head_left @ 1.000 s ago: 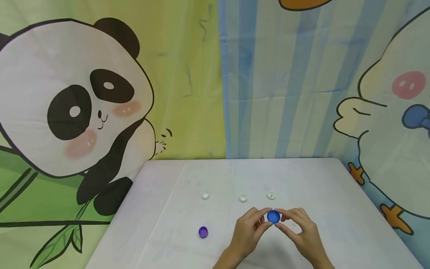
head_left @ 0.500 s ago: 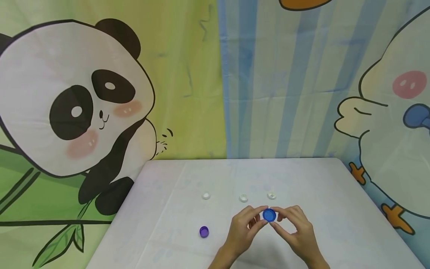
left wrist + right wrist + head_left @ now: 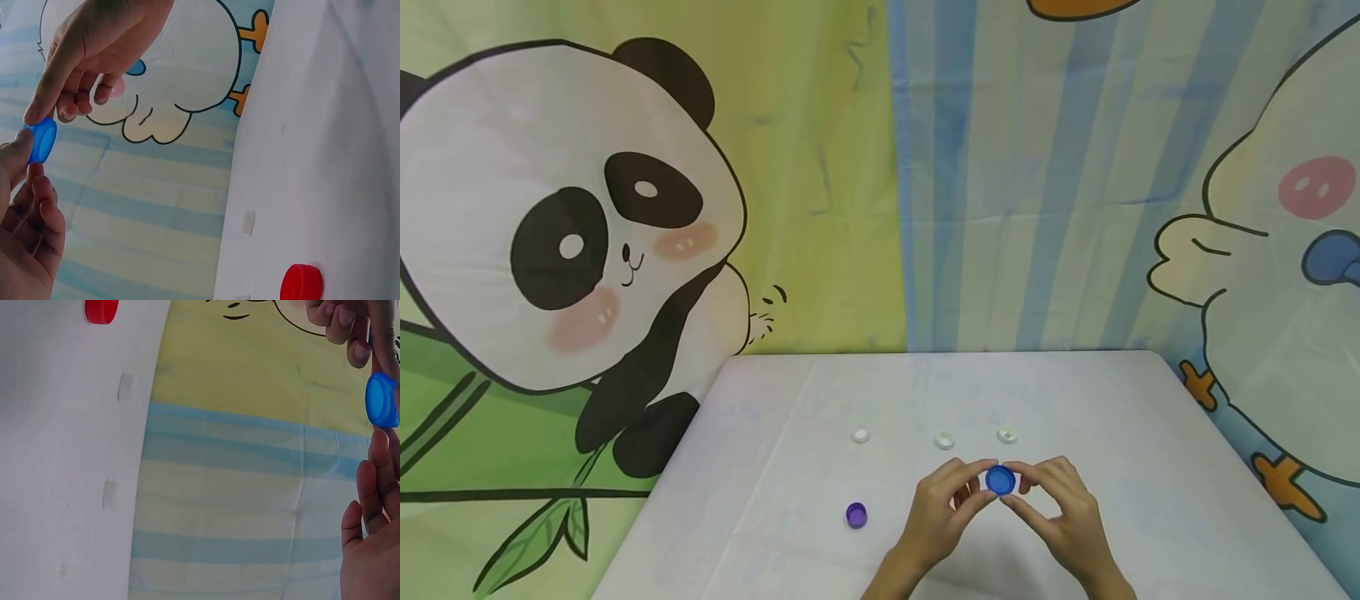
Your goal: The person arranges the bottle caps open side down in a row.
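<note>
Between my two hands a blue bottle cap [image 3: 1000, 480] is held up, its hollow side facing the head camera. My left hand [image 3: 936, 515] pinches its left edge with thumb and forefinger. At the opposite edge my right hand [image 3: 1064, 515] pinches it the same way. The ridged side of the blue cap [image 3: 41, 141] shows in the left wrist view, where the right hand [image 3: 103, 47] comes in from the top. On the table, left of the hands, lies a purple cap [image 3: 856, 515] with its hollow side up.
Three small white caps lie farther back: a left one [image 3: 861, 435], a middle one [image 3: 944, 440] and a right one [image 3: 1007, 435]. A red-looking cap [image 3: 301, 282] shows on the white-covered table [image 3: 790, 467] in the wrist views. Cartoon-printed curtains [image 3: 820, 167] stand behind.
Both hands and the blue cap have shifted slightly left and up since one second ago. Over the last half second they hold almost still, both pinching the cap throughout.
</note>
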The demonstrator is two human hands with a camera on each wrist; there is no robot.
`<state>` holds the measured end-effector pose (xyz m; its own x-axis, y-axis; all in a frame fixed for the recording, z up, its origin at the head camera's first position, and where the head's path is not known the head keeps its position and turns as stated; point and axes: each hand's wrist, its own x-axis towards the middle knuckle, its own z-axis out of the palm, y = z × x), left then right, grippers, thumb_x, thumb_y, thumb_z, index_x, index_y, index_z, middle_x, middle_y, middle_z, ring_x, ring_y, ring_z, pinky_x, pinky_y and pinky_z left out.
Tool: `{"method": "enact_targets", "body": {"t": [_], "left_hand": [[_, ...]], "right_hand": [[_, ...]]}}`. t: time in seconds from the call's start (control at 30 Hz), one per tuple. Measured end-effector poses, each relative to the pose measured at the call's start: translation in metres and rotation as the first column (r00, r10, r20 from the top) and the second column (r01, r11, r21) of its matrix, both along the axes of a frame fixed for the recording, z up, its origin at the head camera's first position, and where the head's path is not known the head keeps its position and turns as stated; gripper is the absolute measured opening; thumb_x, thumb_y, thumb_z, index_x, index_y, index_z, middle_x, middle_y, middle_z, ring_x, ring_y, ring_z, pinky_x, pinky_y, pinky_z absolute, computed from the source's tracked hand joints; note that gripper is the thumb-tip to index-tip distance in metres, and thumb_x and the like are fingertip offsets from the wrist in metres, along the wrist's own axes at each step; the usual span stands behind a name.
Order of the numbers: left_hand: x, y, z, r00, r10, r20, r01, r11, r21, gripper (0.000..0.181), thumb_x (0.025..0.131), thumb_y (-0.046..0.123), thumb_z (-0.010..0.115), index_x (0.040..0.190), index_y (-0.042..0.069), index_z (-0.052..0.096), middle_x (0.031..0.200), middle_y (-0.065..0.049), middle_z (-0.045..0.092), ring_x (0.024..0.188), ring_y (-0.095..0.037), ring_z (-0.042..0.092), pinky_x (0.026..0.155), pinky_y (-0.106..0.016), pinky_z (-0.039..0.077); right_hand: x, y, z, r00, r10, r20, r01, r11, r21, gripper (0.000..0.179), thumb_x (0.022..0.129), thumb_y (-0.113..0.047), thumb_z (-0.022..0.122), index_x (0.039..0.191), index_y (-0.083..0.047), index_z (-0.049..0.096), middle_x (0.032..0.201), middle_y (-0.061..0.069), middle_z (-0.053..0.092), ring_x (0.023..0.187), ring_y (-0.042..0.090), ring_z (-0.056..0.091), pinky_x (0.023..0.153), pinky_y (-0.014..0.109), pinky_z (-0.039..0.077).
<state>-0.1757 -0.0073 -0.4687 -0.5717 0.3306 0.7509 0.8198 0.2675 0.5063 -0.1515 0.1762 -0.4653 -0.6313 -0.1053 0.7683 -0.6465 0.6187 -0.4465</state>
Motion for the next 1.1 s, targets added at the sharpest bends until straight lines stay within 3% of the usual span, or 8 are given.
{"method": "enact_targets", "body": {"t": [0.2, 0.3, 0.4, 0.5, 0.57, 0.7, 0.77, 1.1], "left_hand": [[0.002, 0.000, 0.000, 0.993, -0.040, 0.112, 0.036, 0.999, 0.033, 0.032, 0.087, 0.020, 0.058, 0.118, 0.012, 0.058, 0.072, 0.005, 0.053, 0.060, 0.001, 0.046, 0.053, -0.007, 0.040], [0.006, 0.001, 0.006, 0.957, -0.078, 0.281, 0.045, 0.992, 0.119, 0.031, 0.087, 0.020, 0.059, 0.117, 0.012, 0.059, 0.070, 0.001, 0.054, 0.055, 0.002, 0.044, 0.048, -0.013, 0.042], [0.009, 0.001, 0.016, 0.851, -0.157, 0.501, 0.043, 0.972, 0.231, 0.027, 0.086, 0.019, 0.060, 0.111, 0.011, 0.062, 0.066, 0.000, 0.053, 0.049, 0.002, 0.040, 0.039, -0.014, 0.036], [0.009, 0.000, 0.021, 0.696, -0.241, 0.677, 0.013, 0.946, 0.323, 0.024, 0.084, 0.022, 0.063, 0.105, 0.010, 0.065, 0.063, 0.001, 0.050, 0.044, -0.001, 0.037, 0.035, -0.014, 0.028], [0.005, 0.001, 0.015, 0.604, -0.272, 0.749, -0.004, 0.939, 0.344, 0.024, 0.082, 0.026, 0.064, 0.101, 0.011, 0.067, 0.060, 0.004, 0.047, 0.042, -0.003, 0.035, 0.035, -0.014, 0.025], [0.004, 0.001, 0.012, 0.511, -0.313, 0.801, -0.005, 0.930, 0.366, 0.027, 0.080, 0.028, 0.067, 0.096, 0.006, 0.069, 0.056, 0.005, 0.045, 0.041, -0.004, 0.032, 0.036, -0.017, 0.024], [0.004, 0.001, 0.012, 0.489, -0.314, 0.814, -0.007, 0.931, 0.364, 0.028, 0.079, 0.029, 0.067, 0.093, 0.005, 0.069, 0.056, 0.005, 0.045, 0.041, -0.005, 0.032, 0.036, -0.017, 0.024], [0.004, 0.000, 0.012, 0.467, -0.287, 0.837, -0.030, 0.940, 0.339, 0.028, 0.078, 0.031, 0.068, 0.089, 0.005, 0.070, 0.055, 0.004, 0.045, 0.041, -0.006, 0.032, 0.036, -0.018, 0.025]], "right_hand": [[0.000, 0.000, -0.001, 1.000, -0.014, 0.001, 0.014, 1.000, -0.002, 0.048, 0.058, -0.010, 0.083, 0.103, -0.016, 0.066, 0.076, -0.013, 0.055, 0.080, 0.002, 0.043, 0.076, 0.009, 0.036], [0.000, 0.000, -0.002, 1.000, -0.009, -0.003, 0.009, 1.000, -0.005, 0.049, 0.057, -0.008, 0.083, 0.103, -0.015, 0.066, 0.076, -0.012, 0.055, 0.080, 0.003, 0.043, 0.075, 0.010, 0.036], [-0.003, -0.001, -0.002, 0.998, 0.025, -0.051, -0.027, 0.999, -0.022, 0.048, 0.058, -0.011, 0.083, 0.103, -0.012, 0.066, 0.076, -0.011, 0.055, 0.080, 0.005, 0.043, 0.073, 0.012, 0.035], [-0.005, -0.001, -0.001, 0.993, 0.072, -0.088, -0.076, 0.996, -0.038, 0.044, 0.061, -0.015, 0.081, 0.103, -0.008, 0.066, 0.075, -0.009, 0.056, 0.080, 0.007, 0.043, 0.072, 0.015, 0.034], [-0.005, 0.000, 0.000, 0.992, 0.083, -0.095, -0.087, 0.996, -0.036, 0.043, 0.064, -0.018, 0.080, 0.103, -0.009, 0.066, 0.076, -0.009, 0.055, 0.081, 0.007, 0.043, 0.072, 0.015, 0.034], [-0.005, -0.001, 0.000, 0.992, 0.098, -0.082, -0.101, 0.995, -0.025, 0.042, 0.065, -0.016, 0.080, 0.104, -0.009, 0.066, 0.077, -0.008, 0.056, 0.081, 0.007, 0.042, 0.070, 0.015, 0.034], [-0.004, -0.001, 0.000, 0.992, 0.100, -0.072, -0.102, 0.995, -0.019, 0.044, 0.064, -0.015, 0.080, 0.105, -0.010, 0.066, 0.077, -0.008, 0.057, 0.081, 0.006, 0.042, 0.071, 0.015, 0.034], [-0.004, -0.002, -0.002, 0.990, 0.121, -0.075, -0.123, 0.992, -0.017, 0.044, 0.064, -0.014, 0.080, 0.105, -0.011, 0.066, 0.078, -0.009, 0.057, 0.081, 0.006, 0.042, 0.072, 0.017, 0.034]]}}
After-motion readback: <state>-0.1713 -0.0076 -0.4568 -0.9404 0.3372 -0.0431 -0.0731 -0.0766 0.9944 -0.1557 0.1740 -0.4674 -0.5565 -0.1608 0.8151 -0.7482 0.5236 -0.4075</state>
